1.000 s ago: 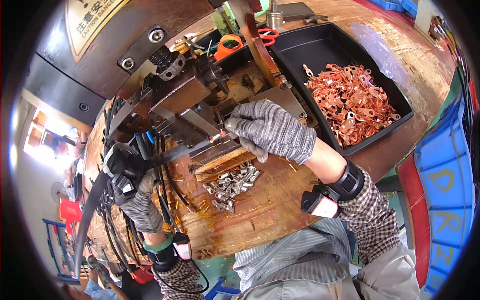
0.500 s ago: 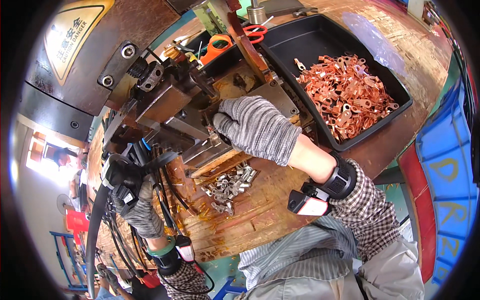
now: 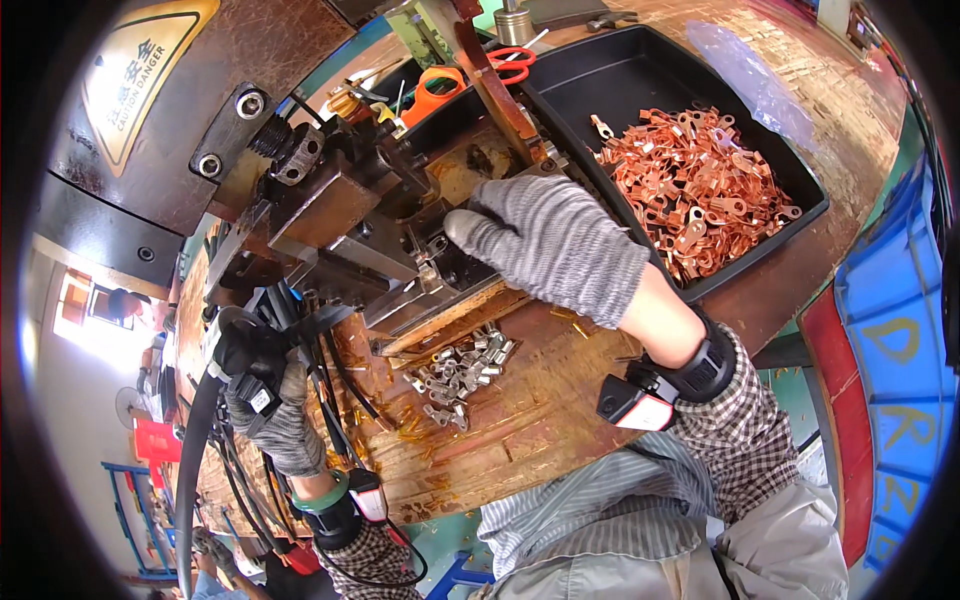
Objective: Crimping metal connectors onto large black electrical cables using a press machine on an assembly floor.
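My right hand [image 3: 560,245], in a grey striped knit glove, is just right of the metal die [image 3: 430,262] on the press [image 3: 325,215]. Its thumb stands apart from the fingers, with nothing seen between them. A small bright metal piece sits in the die, though its exact shape is hard to make out. My left hand [image 3: 280,425], gloved alike, is closed around a thick black cable with a black connector-like end [image 3: 245,350] left of the press. Part of those fingers is hidden by the black parts. Several silver terminals [image 3: 465,375] lie on the bench below the die.
A black tray [image 3: 590,75] holds a heap of copper lugs [image 3: 700,190]. Orange-handled scissors [image 3: 435,95] lie behind the press, and a clear plastic bag [image 3: 750,75] beyond the tray. Black cables [image 3: 335,400] hang over the wooden bench [image 3: 520,440]. Blue crates [image 3: 895,380] stand at right.
My right hand has drawn back to the right, away from the die, and its thumb has parted from the fingers. My left hand stays nearly in place on the cable.
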Tool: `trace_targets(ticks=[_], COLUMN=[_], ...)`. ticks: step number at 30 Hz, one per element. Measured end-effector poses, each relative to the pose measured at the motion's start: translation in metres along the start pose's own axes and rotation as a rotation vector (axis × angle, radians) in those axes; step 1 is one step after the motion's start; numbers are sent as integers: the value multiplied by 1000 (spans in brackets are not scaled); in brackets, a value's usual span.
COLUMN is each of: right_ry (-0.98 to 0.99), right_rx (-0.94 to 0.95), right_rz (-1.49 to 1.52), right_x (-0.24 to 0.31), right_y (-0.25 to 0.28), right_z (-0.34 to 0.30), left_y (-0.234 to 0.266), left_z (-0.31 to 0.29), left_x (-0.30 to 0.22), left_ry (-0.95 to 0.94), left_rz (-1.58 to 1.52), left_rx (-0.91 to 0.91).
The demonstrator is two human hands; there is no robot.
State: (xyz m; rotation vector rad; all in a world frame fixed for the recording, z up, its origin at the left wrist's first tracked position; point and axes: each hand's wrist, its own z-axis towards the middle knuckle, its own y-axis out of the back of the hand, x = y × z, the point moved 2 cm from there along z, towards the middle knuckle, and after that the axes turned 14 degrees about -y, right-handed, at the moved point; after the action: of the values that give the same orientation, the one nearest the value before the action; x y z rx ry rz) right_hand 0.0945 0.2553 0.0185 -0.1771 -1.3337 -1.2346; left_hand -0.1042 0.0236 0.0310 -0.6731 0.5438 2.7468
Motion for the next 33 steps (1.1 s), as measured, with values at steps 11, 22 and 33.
trace_targets(ticks=[11, 22, 33], right_ry=[-76, 102, 677], right_rx=[-132, -420, -64], right_rz=[294, 113, -408], right_x=[-21, -6, 39], right_y=[16, 27, -17], right_z=[-27, -42, -118], left_y=[-1, 9, 46], left_z=[4, -2, -53], left_x=[-5, -12, -70], left_ry=[-8, -103, -101], left_rz=[17, -14, 139], left_rx=[-53, -6, 42])
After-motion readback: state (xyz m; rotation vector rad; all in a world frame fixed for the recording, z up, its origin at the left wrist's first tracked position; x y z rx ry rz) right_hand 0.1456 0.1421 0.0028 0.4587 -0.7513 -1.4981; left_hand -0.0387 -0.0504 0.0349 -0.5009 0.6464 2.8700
